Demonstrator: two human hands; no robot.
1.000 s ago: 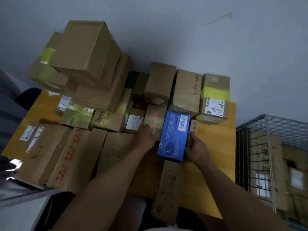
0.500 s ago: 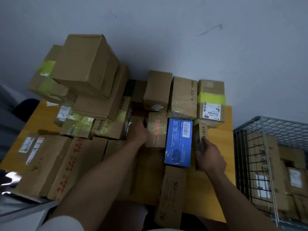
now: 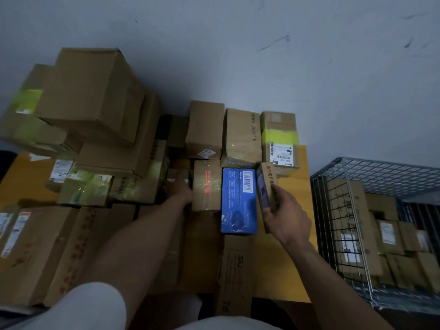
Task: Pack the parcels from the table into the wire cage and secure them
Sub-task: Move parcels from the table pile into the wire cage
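While the right hand (image 3: 284, 215) grips a slim brown parcel (image 3: 267, 184) near the counter's (image 3: 289, 270) right edge, the left hand (image 3: 181, 190) reaches among boxes, grip hidden. Picking stage; next, I'd guess, carry it right into the wire cage (image 3: 371, 225).

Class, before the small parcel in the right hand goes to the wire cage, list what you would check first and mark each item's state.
1. Right hand grips small brown parcel: ok.
2. Parcel lifted off yellow table: cannot tell.
3. Path right toward wire cage free: ok.
4. Cage top open: cannot tell.
5. Room left inside cage: cannot tell.
6. Left hand clear of the tall stack: not ok, it reaches in beside it.
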